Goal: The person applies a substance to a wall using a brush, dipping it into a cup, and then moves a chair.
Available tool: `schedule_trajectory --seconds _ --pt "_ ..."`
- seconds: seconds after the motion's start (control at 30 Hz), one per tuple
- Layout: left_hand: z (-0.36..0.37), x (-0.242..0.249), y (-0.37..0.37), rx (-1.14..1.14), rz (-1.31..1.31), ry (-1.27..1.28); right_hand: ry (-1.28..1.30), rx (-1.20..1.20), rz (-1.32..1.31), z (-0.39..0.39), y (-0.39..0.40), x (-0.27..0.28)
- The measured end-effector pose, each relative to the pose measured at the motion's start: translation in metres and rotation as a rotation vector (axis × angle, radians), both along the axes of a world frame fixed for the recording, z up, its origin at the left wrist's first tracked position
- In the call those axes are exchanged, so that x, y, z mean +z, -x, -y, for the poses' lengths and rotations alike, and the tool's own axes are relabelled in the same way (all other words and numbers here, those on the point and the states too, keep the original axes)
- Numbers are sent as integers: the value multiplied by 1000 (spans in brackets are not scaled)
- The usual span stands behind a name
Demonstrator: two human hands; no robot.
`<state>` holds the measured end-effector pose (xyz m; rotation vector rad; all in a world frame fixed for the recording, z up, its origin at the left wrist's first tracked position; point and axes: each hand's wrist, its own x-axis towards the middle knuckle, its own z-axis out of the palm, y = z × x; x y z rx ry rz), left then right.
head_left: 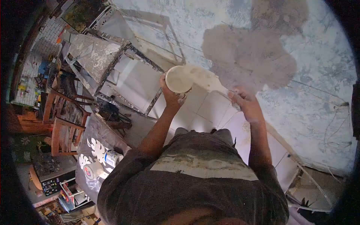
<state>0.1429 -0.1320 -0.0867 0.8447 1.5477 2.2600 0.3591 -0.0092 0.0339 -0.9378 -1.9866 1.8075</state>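
My left hand (172, 92) is wrapped around a round, pale bowl (179, 80), its mouth facing up toward me. A putty knife (208, 81) with a wide, cream-coated blade is gripped by its handle in my right hand (243, 100). Its blade end overlaps the bowl's right rim in this view. Ahead of both hands rises a mottled blue-white wall (318, 71) with a large, dark grey damp-looking patch (251, 56) on it. My right hand is close to the lower edge of that patch.
A paint-splattered metal frame (122, 56) with a board stands to the left. Wooden chairs (62, 135) and a covered table (88, 176) with a white container (112, 158) are at lower left. Pale floor tiles (198, 107) lie below, and wires (335, 131) hang on the right wall.
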Motion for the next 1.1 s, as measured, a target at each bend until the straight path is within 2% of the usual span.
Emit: schedule_trajectory --seconds 0.03,0.07,0.13,0.17,0.23,0.27,0.3,0.37,0.4,0.43,0.5,0.53,0.57,0.6,0.63,0.7,0.77,0.8,0.87,0.9,0.97,1.03,1.1 --pt "-1 -2 0 59 -109 81 146 -74 -55 -1 -6 -12" --pt "-1 -8 1 57 -107 69 133 -77 -55 -2 -10 -19" --pt "-5 -19 8 121 -214 164 369 -112 -173 -7 -15 -32" --pt "-9 -12 7 112 -218 149 355 -121 -179 -8 -16 -39" --pt "-15 6 5 -41 4 178 547 -185 -337 -12 -12 -57" --pt "-16 18 4 -109 124 75 569 -168 -381 -17 -10 -67" --pt "-18 12 9 -119 126 74 565 -178 -382 -25 -6 -79" --pt "-23 4 21 52 -265 319 652 -152 -381 -45 3 -100" --pt "-24 6 25 83 -337 325 667 -208 -334 -55 8 -107" --pt "-28 10 28 73 -339 326 668 -217 -338 -64 18 -111" --pt "-31 14 33 76 -52 281 710 -573 -166 -75 45 -122" --pt "-29 10 40 136 -252 382 715 -578 -164 -82 54 -134" --pt "-30 16 42 132 -250 388 725 -621 -187 -89 63 -148" --pt "-30 24 43 126 -129 391 734 -663 -209 -96 69 -162" --pt "-32 28 47 119 -12 392 737 -666 -208 -104 76 -168" --pt "-33 19 57 139 -117 386 664 -633 -232 -112 92 -182" --pt "-36 24 60 78 294 190 658 -670 -192 -116 112 -195" --pt "-37 23 63 68 302 192 632 -692 -154 -122 121 -198" --pt "-41 20 73 117 -126 511 562 -767 -179 -135 141 -218" --pt "-40 9 83 103 -126 506 504 -834 -209 -142 151 -229" --pt "-38 -21 105 42 -192 397 164 -929 -110 -170 172 -246" --pt "-40 -6 110 -2 -155 420 476 -978 -447 -182 188 -181" --pt "-42 1 121 -47 -129 438 428 -1004 -476 -181 196 -117"
